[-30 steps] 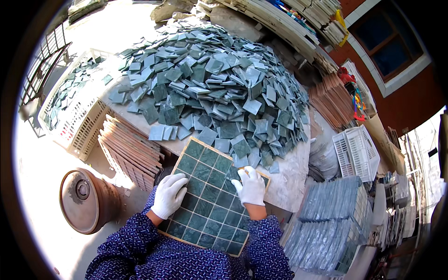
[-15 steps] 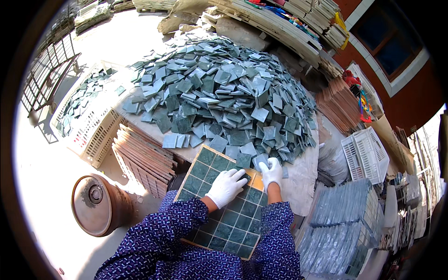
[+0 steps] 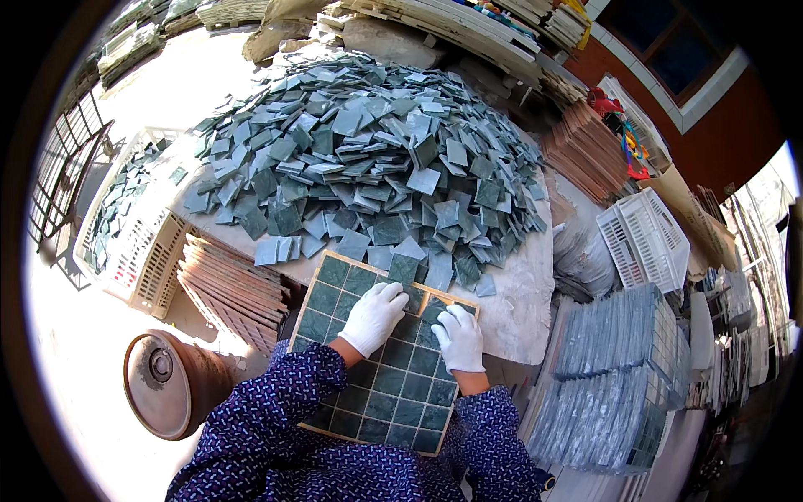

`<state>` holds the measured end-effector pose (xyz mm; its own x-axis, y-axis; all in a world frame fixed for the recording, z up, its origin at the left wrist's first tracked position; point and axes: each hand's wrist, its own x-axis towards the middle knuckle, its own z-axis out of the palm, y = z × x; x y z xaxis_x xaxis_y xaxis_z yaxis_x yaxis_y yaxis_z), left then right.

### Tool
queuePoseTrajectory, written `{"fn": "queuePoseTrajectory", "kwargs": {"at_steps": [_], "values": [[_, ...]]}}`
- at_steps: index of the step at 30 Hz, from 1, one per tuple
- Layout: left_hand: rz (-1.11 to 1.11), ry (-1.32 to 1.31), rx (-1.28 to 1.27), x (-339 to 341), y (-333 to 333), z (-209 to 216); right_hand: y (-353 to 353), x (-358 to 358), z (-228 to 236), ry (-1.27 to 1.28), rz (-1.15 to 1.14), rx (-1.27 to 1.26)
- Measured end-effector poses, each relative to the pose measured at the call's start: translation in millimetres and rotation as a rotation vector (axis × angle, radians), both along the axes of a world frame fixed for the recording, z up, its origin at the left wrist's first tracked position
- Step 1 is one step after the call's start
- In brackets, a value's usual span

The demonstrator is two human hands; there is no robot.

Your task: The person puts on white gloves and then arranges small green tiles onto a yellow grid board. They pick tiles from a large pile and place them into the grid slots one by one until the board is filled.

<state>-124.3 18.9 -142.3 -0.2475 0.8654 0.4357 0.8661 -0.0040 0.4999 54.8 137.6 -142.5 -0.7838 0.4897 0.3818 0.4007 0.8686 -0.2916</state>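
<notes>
A light-edged wooden tray (image 3: 303, 321) lies tilted across my lap, its far edge against the tile-covered table. Square dark green stone tiles (image 3: 389, 381) fill it in rows. My left hand (image 3: 373, 320), in a white knitted glove, bends its fingers closed over a tile (image 3: 412, 299) in the far row. To its right, my gloved right hand (image 3: 461, 339) has its curled fingers on another tile (image 3: 432, 312) near the far right corner. A narrow strip of yellowish base shows between these two tiles. The thumbs' exact contact is partly hidden.
A big heap of loose green tiles (image 3: 368, 151) covers the table (image 3: 523, 318) ahead. At left are a tile-filled white crate (image 3: 155, 259), stacked brown trays (image 3: 226, 289) and a rusty drum (image 3: 171, 385). At right stand plastic-wrapped tile stacks (image 3: 594, 376) and a white crate (image 3: 648, 238).
My right hand has drawn back from the heap's edge onto the tray, where a tile now covers most of the bare far-right spot. My left hand stays over the far row. The view has shifted.
</notes>
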Motion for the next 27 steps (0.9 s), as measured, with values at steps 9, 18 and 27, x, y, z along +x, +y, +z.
{"fn": "queuePoseTrajectory", "kwargs": {"at_steps": [9,18,27], "values": [[-0.119,0.065,-0.067,3,9,2,23,-13,15,-0.132,0.035,-0.082],[0.079,0.107,-0.171,32,-25,-14,5,-24,14,-0.249,0.089,0.21],[-0.077,0.162,-0.21,52,-12,-12,-8,-108,37,-0.178,-0.296,-0.158]]}}
